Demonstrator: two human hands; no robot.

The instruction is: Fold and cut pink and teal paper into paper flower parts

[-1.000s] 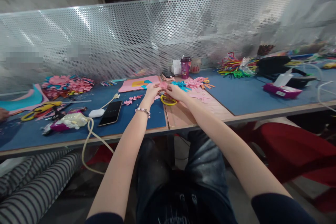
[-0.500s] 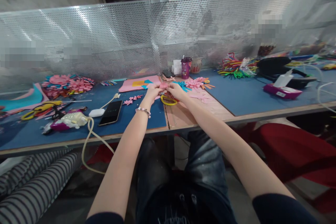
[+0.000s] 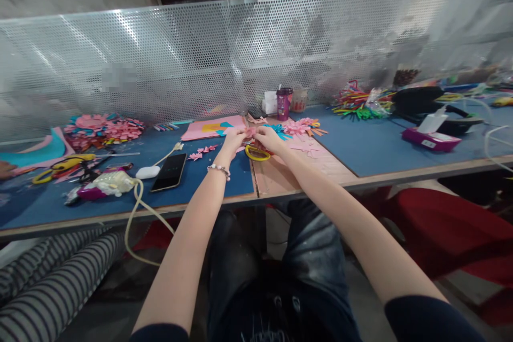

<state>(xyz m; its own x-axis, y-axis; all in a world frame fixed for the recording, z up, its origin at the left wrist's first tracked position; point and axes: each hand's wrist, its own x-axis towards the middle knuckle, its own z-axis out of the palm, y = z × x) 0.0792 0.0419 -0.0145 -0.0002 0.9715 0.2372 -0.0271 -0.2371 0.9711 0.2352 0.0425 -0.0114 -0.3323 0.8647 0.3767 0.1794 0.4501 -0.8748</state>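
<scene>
Both hands meet over the table's middle and pinch a small pink paper piece (image 3: 250, 132) between them. My left hand (image 3: 235, 140) has its fingers closed on the piece's left side. From the right, my right hand (image 3: 267, 138) grips the same piece, its fingertips partly hidden. Just below them lie yellow-handled scissors (image 3: 257, 154), the blades out of sight. Pink paper sheets (image 3: 200, 129) with orange and blue scraps on top are behind my left hand. Small pink cut pieces (image 3: 202, 153) lie left of it. Fringed pink paper strips (image 3: 298, 126) and blue ones (image 3: 279, 131) sit beyond my right hand.
A phone (image 3: 169, 172), a white case (image 3: 148, 172) and a glue gun (image 3: 102, 186) with its cord lie left. A purple cup (image 3: 284, 103) stands at the back. Pipe cleaners (image 3: 360, 101) and a purple box (image 3: 432, 139) are right. A person's striped legs (image 3: 68, 283) show at left.
My hands stay in nearly the same place, with the pink paper shifted slightly between the fingers. At the far left edge, another person's hand has come further into view.
</scene>
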